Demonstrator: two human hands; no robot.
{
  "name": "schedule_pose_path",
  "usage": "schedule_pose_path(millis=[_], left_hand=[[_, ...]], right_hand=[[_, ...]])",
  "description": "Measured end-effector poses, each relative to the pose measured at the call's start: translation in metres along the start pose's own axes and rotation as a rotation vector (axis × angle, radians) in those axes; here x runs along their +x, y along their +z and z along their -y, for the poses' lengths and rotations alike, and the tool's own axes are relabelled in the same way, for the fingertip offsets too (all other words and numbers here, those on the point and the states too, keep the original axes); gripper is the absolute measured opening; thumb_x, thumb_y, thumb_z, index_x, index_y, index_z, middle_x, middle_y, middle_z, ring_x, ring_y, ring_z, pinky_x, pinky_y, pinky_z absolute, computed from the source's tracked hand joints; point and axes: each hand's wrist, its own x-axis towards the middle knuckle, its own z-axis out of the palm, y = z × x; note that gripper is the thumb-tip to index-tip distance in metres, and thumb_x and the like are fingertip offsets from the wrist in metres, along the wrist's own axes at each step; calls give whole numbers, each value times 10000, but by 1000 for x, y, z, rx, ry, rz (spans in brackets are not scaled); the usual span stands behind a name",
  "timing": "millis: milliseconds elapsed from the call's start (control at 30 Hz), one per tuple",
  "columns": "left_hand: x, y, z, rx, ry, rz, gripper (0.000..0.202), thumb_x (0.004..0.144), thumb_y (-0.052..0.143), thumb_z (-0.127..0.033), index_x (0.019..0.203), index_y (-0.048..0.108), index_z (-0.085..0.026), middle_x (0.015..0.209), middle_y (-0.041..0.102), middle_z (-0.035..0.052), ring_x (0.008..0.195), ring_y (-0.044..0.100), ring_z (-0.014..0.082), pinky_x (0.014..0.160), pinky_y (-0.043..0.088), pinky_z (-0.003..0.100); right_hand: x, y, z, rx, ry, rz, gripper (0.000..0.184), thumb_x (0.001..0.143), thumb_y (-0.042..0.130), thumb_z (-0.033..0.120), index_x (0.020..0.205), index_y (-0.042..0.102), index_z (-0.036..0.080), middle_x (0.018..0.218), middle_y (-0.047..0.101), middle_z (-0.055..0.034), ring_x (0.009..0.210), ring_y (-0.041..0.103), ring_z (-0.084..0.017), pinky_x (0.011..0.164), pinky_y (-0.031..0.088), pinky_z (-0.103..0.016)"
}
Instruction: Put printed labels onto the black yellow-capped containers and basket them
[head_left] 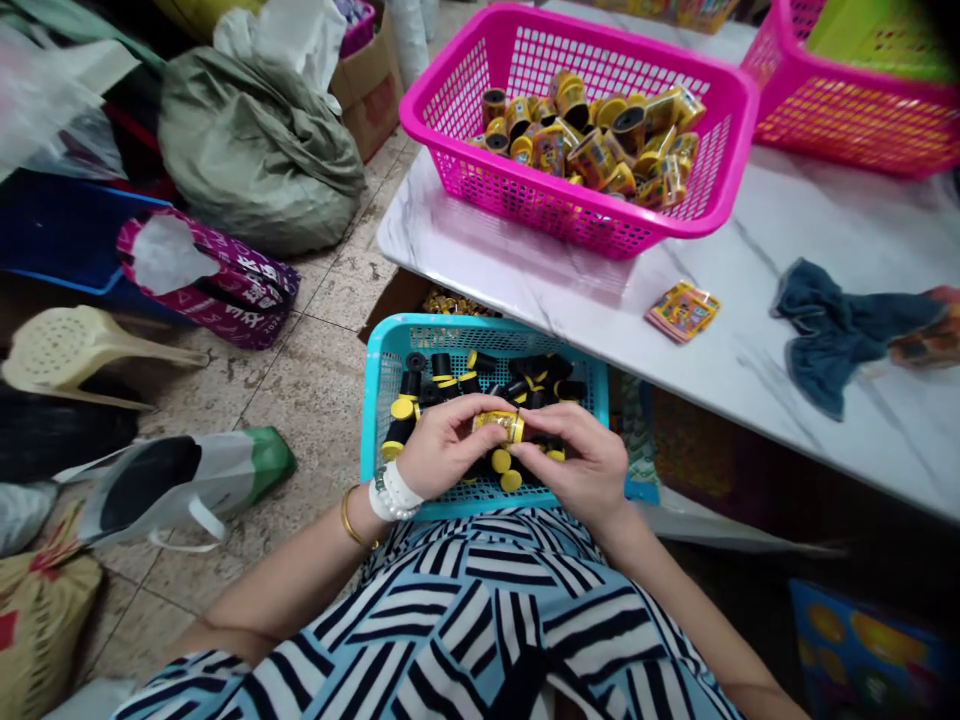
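Observation:
A small cylinder with a yellow printed label (499, 427) is held between both hands, above a light blue basket (370, 410). My left hand (450, 445) wraps its fingers and thumb round one side of it. At the other end my right hand (577, 455) pinches it with thumb and fingertips. Below, in the basket, lie several black cylinders with yellow caps (403, 410), without printed labels. On the white table ahead rests a small stack of printed yellow labels (684, 310).
A pink basket (720, 210) of labelled yellow cylinders (592, 155) stands on the marble-patterned table (750, 400). Further right are another pink basket (847, 120) and a piece of denim (832, 330). Bags, including a grey sack (255, 150), and a cream stool (67, 350) occupy the floor at left.

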Motion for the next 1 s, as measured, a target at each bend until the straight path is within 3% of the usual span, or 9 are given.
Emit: schedule_pose_path(millis=[100, 167, 300, 400, 567, 700, 767, 867, 1000], left_hand=[[-2, 3, -2, 150, 116, -14, 205, 854, 701, -281, 1033, 756, -198, 1055, 728, 91, 967, 656, 211, 889, 491, 306], [-1, 2, -3, 147, 113, -3, 251, 851, 707, -323, 1066, 740, -199, 1021, 720, 91, 923, 659, 210, 851, 501, 301], [1, -5, -4, -76, -84, 43, 431, 866, 660, -475, 1187, 640, -187, 774, 654, 35, 587, 587, 143, 549, 471, 244], [-2, -6, -4, -94, -184, 57, 354, 827, 713, -444, 1044, 683, -165, 758, 647, 31, 554, 550, 121, 522, 452, 228], [-7, 1, -7, 131, 15, -59, 229, 799, 744, -282, 1013, 760, -202, 977, 724, 87, 869, 642, 214, 825, 503, 310], [-4, 1, -9, 269, 161, 50, 195, 817, 725, -259, 1001, 773, -220, 990, 727, 100, 942, 642, 232, 889, 490, 337], [0, 1, -7, 232, 125, 86, 221, 853, 697, -312, 1049, 742, -218, 939, 716, 86, 834, 650, 197, 790, 515, 304], [4, 3, 0, 51, -97, 69, 365, 877, 652, -474, 1131, 637, -212, 692, 651, 9, 500, 550, 112, 480, 431, 211], [6, 9, 7, -217, -295, 79, 506, 818, 661, -613, 1084, 572, -192, 543, 578, -47, 347, 432, 67, 345, 272, 157]], right_hand=[[-6, 4, -1, 185, 218, -37, 286, 743, 816, 196, 1016, 764, 264, 872, 715, -27, 709, 681, -154, 653, 605, -306], [-8, 6, -5, 278, 297, -40, 269, 746, 819, 227, 1008, 765, 256, 924, 719, -39, 731, 694, -157, 665, 621, -309], [-8, 5, -10, 167, 138, -76, 294, 743, 819, 200, 1022, 772, 276, 995, 741, -60, 839, 711, -194, 741, 624, -358], [-9, 6, -9, 106, 60, -55, 313, 717, 839, 186, 1007, 782, 290, 958, 765, -57, 854, 717, -209, 770, 614, -380], [-14, 16, -7, 378, 332, -154, 243, 689, 862, 256, 923, 796, 275, 884, 757, -34, 790, 712, -183, 703, 621, -331], [-14, 19, -7, 568, 540, -131, 220, 655, 882, 274, 855, 797, 235, 821, 765, -18, 752, 720, -164, 720, 626, -306], [-13, 18, -7, 665, 597, -65, 262, 678, 870, 282, 919, 789, 223, 759, 756, -4, 673, 719, -149, 673, 629, -292], [-13, 17, -11, 775, 607, 0, 361, 707, 851, 298, 1050, 761, 233, 833, 742, 1, 596, 715, -132, 600, 637, -282], [-15, 16, -17, 843, 571, 12, 225, 712, 850, 316, 903, 773, 225, 1028, 684, -24, 566, 709, -116, 498, 639, -263]])
